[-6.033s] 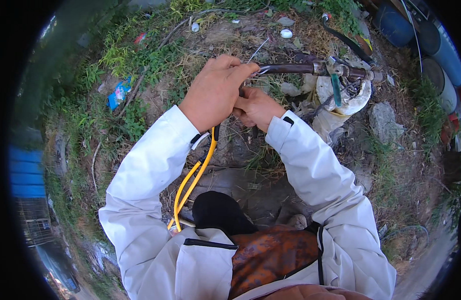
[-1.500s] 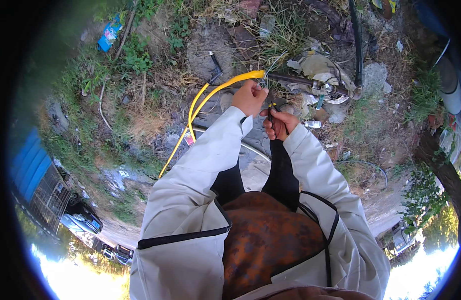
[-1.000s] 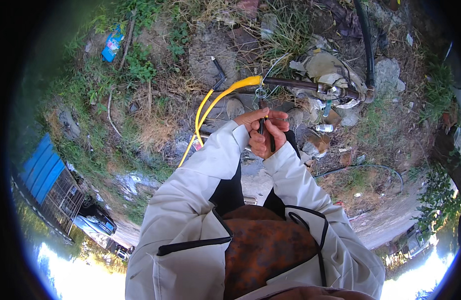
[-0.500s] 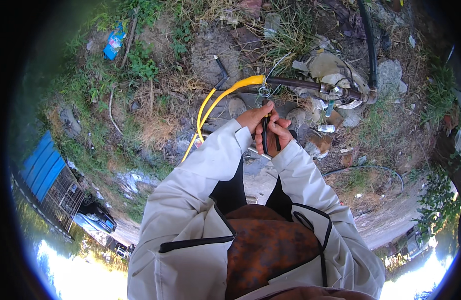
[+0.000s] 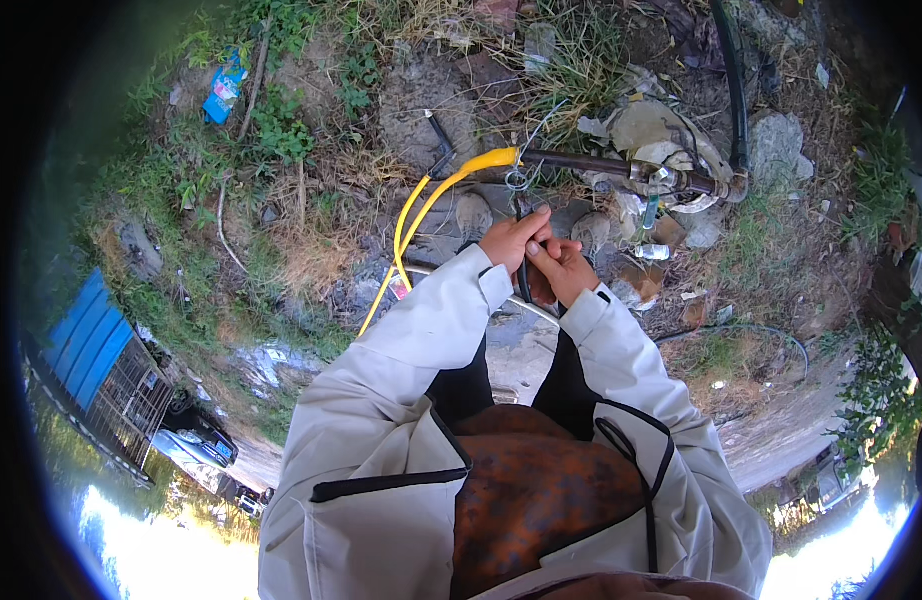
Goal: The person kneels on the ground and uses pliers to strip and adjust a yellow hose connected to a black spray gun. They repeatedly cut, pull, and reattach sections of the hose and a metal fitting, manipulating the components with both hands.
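Dark-handled pliers (image 5: pixel 524 284) point away from me, with their jaws at a twisted loop of wire (image 5: pixel 517 180). My left hand (image 5: pixel 508 243) closes round the pliers from the left, thumb stretched along them toward the jaws. My right hand (image 5: pixel 567 270) presses in from the right, its fingers closed about the handles and mostly hidden. The wire sits where a yellow hose (image 5: pixel 488 160) meets a dark metal pipe (image 5: pixel 581 161). A loose wire end (image 5: pixel 546 122) sticks up beyond the joint.
A pale stone with rags (image 5: pixel 653 135) lies round the pipe, which joins a black upright hose (image 5: pixel 736 90) at right. A second, thinner yellow hose ends in a black nozzle (image 5: pixel 442 146). A glass jar (image 5: pixel 652 252), rocks and grass surround the spot. A pale curved tube (image 5: pixel 534 309) runs below my hands.
My right hand has turned, its thumb now laid toward my left hand. Two spread plier handles showed before; now one shows. The jaws remain at the wire loop.
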The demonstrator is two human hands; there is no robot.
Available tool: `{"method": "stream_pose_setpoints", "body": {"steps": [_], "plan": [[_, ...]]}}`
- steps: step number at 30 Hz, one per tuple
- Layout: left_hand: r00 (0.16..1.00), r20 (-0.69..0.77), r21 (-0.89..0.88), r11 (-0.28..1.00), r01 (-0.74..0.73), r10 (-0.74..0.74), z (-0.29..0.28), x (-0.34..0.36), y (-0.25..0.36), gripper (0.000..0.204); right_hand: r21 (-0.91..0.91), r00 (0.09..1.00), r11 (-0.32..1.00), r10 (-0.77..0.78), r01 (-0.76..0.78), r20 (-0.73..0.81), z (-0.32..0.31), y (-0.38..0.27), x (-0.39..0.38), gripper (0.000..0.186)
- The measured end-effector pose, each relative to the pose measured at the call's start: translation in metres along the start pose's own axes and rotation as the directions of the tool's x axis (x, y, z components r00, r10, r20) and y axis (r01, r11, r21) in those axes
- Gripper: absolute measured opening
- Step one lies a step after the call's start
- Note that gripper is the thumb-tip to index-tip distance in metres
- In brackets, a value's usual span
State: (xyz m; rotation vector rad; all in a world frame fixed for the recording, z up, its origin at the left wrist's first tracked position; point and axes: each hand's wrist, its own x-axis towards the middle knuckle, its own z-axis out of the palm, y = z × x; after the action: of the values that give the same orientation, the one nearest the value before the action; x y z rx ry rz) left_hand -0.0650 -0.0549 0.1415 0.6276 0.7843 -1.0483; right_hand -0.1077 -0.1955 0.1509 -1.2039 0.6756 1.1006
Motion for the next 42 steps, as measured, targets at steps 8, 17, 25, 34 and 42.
{"method": "stream_pose_setpoints", "body": {"steps": [8,17,25,34,42], "plan": [[0.997,-0.060,0.005,0.999,0.049,-0.049,-0.014,0.007,-0.007,0.043,-0.560,0.837,0.787,-0.472,0.258,-0.277,-0.058,-0.060,-0.059,0.020],[0.959,-0.280,0.500,0.847,0.179,-0.037,-0.024,-0.007,0.023,0.046,-0.994,0.241,0.057,-0.970,0.098,-0.031,-0.144,-0.096,0.008,0.017],[0.943,-0.312,0.939,0.190,0.287,0.113,-0.043,-0.009,0.066,0.049,-0.992,0.276,0.117,-0.956,0.036,-0.102,-0.148,-0.095,0.019,0.023],[0.923,-0.330,0.791,-0.477,0.384,0.196,0.000,-0.020,0.112,0.049,-0.987,0.274,0.159,-0.950,0.022,-0.147,-0.146,-0.094,0.017,0.022],[0.896,-0.405,0.538,-0.746,0.393,0.180,0.077,-0.037,0.143,0.025,-0.985,0.258,0.174,-0.952,0.013,-0.165,-0.146,-0.094,0.017,0.022]]}}
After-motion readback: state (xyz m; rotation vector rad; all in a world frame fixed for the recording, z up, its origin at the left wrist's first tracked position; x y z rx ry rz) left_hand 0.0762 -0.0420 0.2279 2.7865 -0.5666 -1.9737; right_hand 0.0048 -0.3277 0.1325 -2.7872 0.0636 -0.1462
